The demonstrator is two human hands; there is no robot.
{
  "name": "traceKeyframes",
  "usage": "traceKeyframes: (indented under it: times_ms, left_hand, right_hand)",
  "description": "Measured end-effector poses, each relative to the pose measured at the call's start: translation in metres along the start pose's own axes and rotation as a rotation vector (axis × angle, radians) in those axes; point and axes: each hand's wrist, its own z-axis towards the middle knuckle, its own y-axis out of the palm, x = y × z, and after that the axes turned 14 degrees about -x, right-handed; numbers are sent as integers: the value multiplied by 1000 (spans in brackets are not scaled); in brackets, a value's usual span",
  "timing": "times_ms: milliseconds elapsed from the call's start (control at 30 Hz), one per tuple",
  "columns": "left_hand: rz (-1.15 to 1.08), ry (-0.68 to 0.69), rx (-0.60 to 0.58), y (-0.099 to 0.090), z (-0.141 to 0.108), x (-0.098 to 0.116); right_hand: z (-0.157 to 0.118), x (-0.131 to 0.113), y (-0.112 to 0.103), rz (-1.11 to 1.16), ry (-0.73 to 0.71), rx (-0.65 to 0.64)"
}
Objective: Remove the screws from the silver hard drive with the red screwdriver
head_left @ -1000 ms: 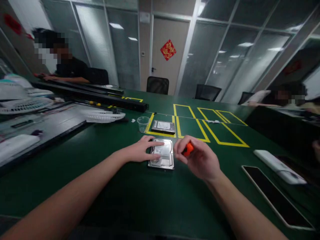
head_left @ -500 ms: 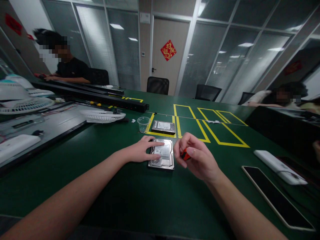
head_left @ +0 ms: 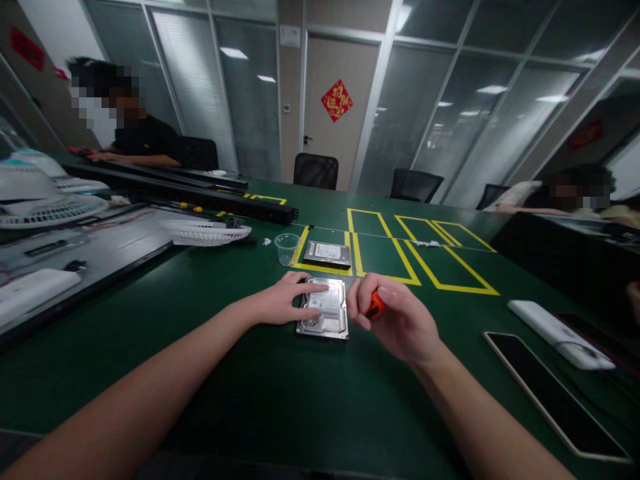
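A silver hard drive [head_left: 333, 319] lies flat on the green table in front of me, label side up. My left hand [head_left: 280, 300] rests on its left part, fingers spread and stretched across the top. Just right of the drive, my right hand [head_left: 393, 317] is curled around a screwdriver [head_left: 375, 305] with an orange and black handle. The screwdriver's shaft cannot be made out. A second hard drive [head_left: 327, 254] lies behind the first, inside a yellow taped rectangle. Beside it stands a clear plastic cup [head_left: 287, 249].
At left are a large metal panel [head_left: 125, 233], a white fan grille [head_left: 205, 231] and long black bars [head_left: 225, 203]. A phone [head_left: 550, 393] and a white power strip [head_left: 560, 333] lie at right. A person [head_left: 145, 140] sits far left; another [head_left: 555, 190] leans at far right.
My right hand has turned slightly and shows more of the orange handle, with the fingers a little lower. My left hand and the hard drives have stayed in place.
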Motion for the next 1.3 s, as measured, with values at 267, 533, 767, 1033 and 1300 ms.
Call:
traceKeyframes:
  times_ms: [267, 533, 767, 1033, 1300]
  left_hand:
    - [-1, -6, -6, 0, 0, -1]
    - [-23, -18, -18, -2, -1, 3]
    - [-15, -5, -4, -1, -1, 2]
    - [6, 5, 11, 1, 1, -1]
    - [-15, -13, -18, -2, -1, 1]
  right_hand:
    - [-1, 3, 0, 44, 3, 6]
    - [1, -2, 0, 6, -13, 50]
    - [-1, 2, 0, -32, -6, 17]
    - [-1, 2, 0, 11, 9, 44]
    - [1, -4, 1, 1, 4, 86]
